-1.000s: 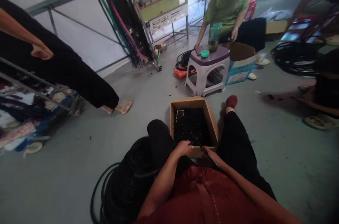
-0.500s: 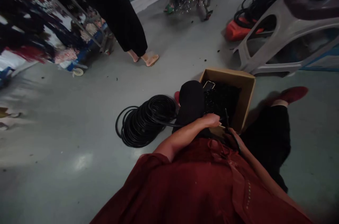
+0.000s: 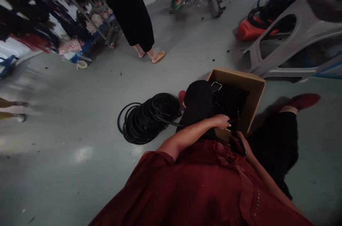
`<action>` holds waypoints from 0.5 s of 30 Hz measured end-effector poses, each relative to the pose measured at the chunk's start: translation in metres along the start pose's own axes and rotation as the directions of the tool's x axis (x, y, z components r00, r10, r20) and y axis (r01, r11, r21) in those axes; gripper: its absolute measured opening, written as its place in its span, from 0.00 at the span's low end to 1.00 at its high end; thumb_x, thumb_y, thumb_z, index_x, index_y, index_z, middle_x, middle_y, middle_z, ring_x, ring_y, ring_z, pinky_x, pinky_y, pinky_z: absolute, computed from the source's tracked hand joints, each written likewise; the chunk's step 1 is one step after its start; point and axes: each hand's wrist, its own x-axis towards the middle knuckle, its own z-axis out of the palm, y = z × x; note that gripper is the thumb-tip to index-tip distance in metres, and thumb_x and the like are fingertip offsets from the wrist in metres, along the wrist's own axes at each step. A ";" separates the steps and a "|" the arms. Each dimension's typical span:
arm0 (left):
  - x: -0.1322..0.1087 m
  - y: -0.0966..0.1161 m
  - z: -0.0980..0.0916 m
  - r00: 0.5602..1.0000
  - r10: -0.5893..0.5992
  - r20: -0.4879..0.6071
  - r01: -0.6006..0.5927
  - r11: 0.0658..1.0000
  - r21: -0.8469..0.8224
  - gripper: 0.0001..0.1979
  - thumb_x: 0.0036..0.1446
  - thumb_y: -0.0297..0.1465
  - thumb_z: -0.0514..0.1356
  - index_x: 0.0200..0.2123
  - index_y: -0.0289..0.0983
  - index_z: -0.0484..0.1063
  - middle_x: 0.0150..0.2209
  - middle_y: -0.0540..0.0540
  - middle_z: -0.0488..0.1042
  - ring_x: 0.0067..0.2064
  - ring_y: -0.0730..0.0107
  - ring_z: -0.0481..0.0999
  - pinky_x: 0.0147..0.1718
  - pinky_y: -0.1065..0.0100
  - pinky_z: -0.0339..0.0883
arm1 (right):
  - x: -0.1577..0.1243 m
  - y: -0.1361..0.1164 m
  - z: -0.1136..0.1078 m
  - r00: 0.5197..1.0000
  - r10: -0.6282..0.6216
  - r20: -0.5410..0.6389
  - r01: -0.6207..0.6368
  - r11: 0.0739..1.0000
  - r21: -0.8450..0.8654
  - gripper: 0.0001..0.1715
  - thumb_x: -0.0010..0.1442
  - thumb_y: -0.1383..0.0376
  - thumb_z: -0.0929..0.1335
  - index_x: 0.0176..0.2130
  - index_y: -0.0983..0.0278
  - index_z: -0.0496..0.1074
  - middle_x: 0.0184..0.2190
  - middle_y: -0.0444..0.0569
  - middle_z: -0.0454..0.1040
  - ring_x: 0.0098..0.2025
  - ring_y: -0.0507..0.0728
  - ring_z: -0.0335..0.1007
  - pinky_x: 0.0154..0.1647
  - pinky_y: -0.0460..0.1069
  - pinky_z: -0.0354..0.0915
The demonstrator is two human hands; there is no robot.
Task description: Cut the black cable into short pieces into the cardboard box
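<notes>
My left hand (image 3: 221, 121) is closed around the end of a black hose (image 3: 171, 122), which crosses over my thigh from a large coil (image 3: 144, 119) on the floor. My right hand (image 3: 244, 142) grips what look like dark scissors (image 3: 238, 119), their thin blade pointing up beside the hose end. Its fingers are partly hidden. Both hands are over the near edge of a cardboard box (image 3: 258, 103) between my legs. Inside the box lie many small black pieces (image 3: 232, 99) and a phone (image 3: 216, 86) on top of them.
At the right stands a grey plastic stool (image 3: 256, 58), with another black coil (image 3: 278, 5) and a red object (image 3: 248, 30) behind it. A wheeled rack of garments (image 3: 80, 33) is at upper left. Nearby stands a person in black trousers (image 3: 141, 22); other people's feet show farther off.
The whole view has shifted slightly, moving the box and hands rightward in the picture. A green-shod foot now shows more clearly by the far rack. Both hands keep their hold.
</notes>
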 end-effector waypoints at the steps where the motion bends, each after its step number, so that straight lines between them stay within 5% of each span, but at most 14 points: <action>1: 0.000 0.000 0.000 1.000 0.010 0.028 -0.008 0.999 -0.041 0.07 0.58 0.27 0.56 0.33 0.30 0.72 0.32 0.42 0.76 0.31 0.72 0.74 0.34 0.70 0.68 | -0.002 -0.002 -0.001 1.000 0.014 -0.007 -0.014 1.000 0.000 0.30 0.50 0.48 0.60 0.46 0.63 0.64 0.32 0.52 0.71 0.32 0.60 0.69 0.34 0.51 0.63; 5: -0.001 0.000 0.000 0.997 0.032 0.066 -0.020 0.983 -0.181 0.10 0.62 0.31 0.51 0.33 0.31 0.67 0.27 0.51 0.70 0.22 0.83 0.64 0.25 0.76 0.61 | -0.006 -0.006 -0.005 0.999 0.045 -0.027 -0.046 0.998 -0.038 0.31 0.49 0.48 0.59 0.48 0.62 0.62 0.37 0.54 0.70 0.37 0.61 0.67 0.37 0.52 0.62; 15: 0.001 -0.001 0.000 0.998 0.003 0.057 0.013 0.959 -0.284 0.08 0.61 0.29 0.52 0.29 0.33 0.63 0.22 0.55 0.63 0.20 0.83 0.60 0.20 0.76 0.54 | -0.005 -0.011 -0.005 1.000 -0.001 -0.021 -0.001 0.996 -0.094 0.30 0.48 0.48 0.57 0.45 0.63 0.60 0.39 0.56 0.69 0.39 0.63 0.67 0.39 0.52 0.61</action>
